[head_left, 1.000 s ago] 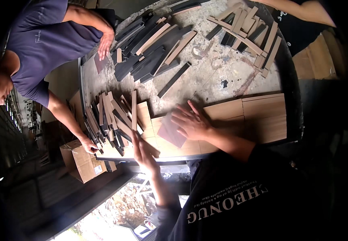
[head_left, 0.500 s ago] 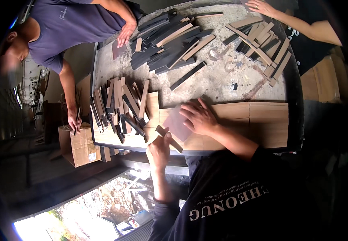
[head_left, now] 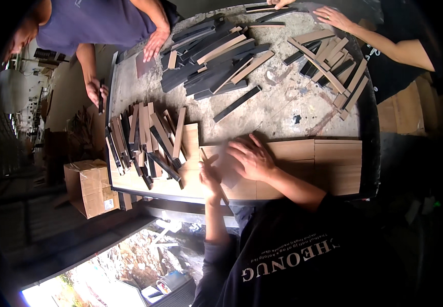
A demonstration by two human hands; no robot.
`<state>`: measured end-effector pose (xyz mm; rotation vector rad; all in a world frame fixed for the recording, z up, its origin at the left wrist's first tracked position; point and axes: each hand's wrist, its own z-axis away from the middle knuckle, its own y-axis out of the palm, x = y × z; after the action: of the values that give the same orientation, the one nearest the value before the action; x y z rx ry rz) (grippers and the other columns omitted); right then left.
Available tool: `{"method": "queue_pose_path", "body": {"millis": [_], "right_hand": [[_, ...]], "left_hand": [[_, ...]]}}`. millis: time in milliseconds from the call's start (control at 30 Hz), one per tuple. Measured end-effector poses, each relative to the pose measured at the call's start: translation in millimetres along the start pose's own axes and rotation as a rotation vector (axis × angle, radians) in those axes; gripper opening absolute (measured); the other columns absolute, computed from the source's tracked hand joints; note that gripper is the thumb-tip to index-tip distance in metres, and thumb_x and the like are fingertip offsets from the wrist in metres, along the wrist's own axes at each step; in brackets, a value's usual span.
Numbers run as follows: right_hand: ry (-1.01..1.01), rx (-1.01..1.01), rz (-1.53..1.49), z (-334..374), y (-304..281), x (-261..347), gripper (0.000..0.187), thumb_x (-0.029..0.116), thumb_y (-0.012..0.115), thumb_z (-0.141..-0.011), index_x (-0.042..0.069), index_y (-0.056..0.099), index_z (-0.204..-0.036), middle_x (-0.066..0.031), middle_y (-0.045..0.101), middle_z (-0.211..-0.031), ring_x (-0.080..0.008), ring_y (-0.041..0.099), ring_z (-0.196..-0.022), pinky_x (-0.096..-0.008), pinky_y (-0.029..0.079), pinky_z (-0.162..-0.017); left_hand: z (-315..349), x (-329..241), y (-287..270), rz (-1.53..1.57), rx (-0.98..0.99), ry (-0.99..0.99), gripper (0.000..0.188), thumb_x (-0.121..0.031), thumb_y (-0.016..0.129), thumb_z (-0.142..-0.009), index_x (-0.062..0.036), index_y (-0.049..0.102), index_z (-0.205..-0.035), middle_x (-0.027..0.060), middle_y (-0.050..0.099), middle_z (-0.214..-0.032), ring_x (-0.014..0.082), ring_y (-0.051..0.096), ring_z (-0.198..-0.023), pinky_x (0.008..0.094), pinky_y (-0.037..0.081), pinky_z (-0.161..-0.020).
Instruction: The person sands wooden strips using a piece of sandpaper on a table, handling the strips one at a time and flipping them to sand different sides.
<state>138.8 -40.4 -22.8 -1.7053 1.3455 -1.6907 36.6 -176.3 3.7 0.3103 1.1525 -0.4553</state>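
**Flat panel pinned at the near edge of the bench**

The worktable [head_left: 282,110] is carrying everything: a grey, scuffed top with tan boards [head_left: 328,163] lying side by side along the near edge, making a level bed to work on. On the far side dark and tan slats [head_left: 216,64] are lying heaped, and a second fan of strips [head_left: 147,140] is leaning together at the left, within reach of the person's arm. Other people's hands are resting at the far rim.

The right hand [head_left: 252,158] is lying palm-down with its fingers spread on a thin pale square panel [head_left: 227,171], apparently pressing it flat so it cannot slide; nothing is being gripped. The left hand [head_left: 210,176] is curling around a narrow wooden strip [head_left: 215,179] beside the panel's left edge, holding it slantwise. The panel is looking smooth, light brown and partly blurred.
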Motion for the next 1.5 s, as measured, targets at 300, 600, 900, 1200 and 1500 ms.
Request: {"method": "queue_pose_path", "body": {"millis": [300, 600, 900, 1200, 1500], "right_hand": [[0.011, 0.033, -0.022, -1, 1, -2, 0.049, 0.031, 0.064, -0.079, 0.015, 0.054, -0.124, -0.0014, 0.044, -0.136, -0.0178, 0.039, -0.129, -0.0497, 0.021, -0.111], [-0.006, -0.01, 0.008, 1, 1, 0, 0.045, 0.032, 0.064, -0.079, 0.015, 0.058, -0.12, -0.0024, 0.048, -0.133, -0.0213, 0.041, -0.128, -0.0501, 0.02, -0.111], [0.005, -0.052, 0.075, 1, 7, -4, 0.048, 0.039, 0.064, -0.079, 0.017, 0.058, -0.121, 0.0009, 0.05, -0.132, -0.0207, 0.037, -0.131, -0.0521, 0.015, -0.112], [0.009, 0.071, 0.013, -5, -20, 8, 0.047, 0.03, 0.067, -0.075, 0.014, 0.06, -0.118, -0.0024, 0.051, -0.13, -0.0221, 0.036, -0.132, -0.0541, 0.013, -0.112], [0.025, 0.05, 0.049, -5, -6, 2, 0.05, 0.04, 0.064, -0.079, 0.017, 0.056, -0.122, 0.0006, 0.05, -0.132, -0.0207, 0.035, -0.133, -0.0533, 0.012, -0.112]], "left_hand": [[-1, 17, 4, -0.773, -0.163, 0.223, 0.026, -0.02, 0.045, -0.097, -0.005, 0.056, -0.115, 0.0136, 0.062, -0.109, 0.0185, 0.06, -0.068, 0.0328, 0.048, -0.061], [-20, 5, 26, -1.337, -0.166, 0.529, 0.046, -0.029, 0.039, -0.097, -0.0115, 0.037, -0.139, 0.0176, 0.064, -0.067, 0.0312, 0.061, -0.049, 0.042, 0.049, -0.044], [6, 43, 11, -1.528, -0.168, 0.688, 0.059, -0.014, 0.047, -0.086, -0.0118, 0.033, -0.143, 0.0107, 0.045, -0.139, 0.0145, 0.057, -0.04, 0.0245, 0.044, -0.036], [-52, 42, 12, -1.204, -0.124, 1.024, 0.058, -0.012, 0.045, -0.089, -0.0063, 0.027, -0.144, 0.0227, 0.053, -0.127, 0.0349, 0.066, -0.081, 0.0445, 0.053, -0.067], [-83, -31, 23, -1.507, -0.21, 0.472, 0.065, -0.021, 0.058, -0.08, -0.0058, 0.037, -0.14, 0.0164, 0.068, -0.076, 0.0231, 0.061, -0.046, 0.0344, 0.051, -0.046]]}}
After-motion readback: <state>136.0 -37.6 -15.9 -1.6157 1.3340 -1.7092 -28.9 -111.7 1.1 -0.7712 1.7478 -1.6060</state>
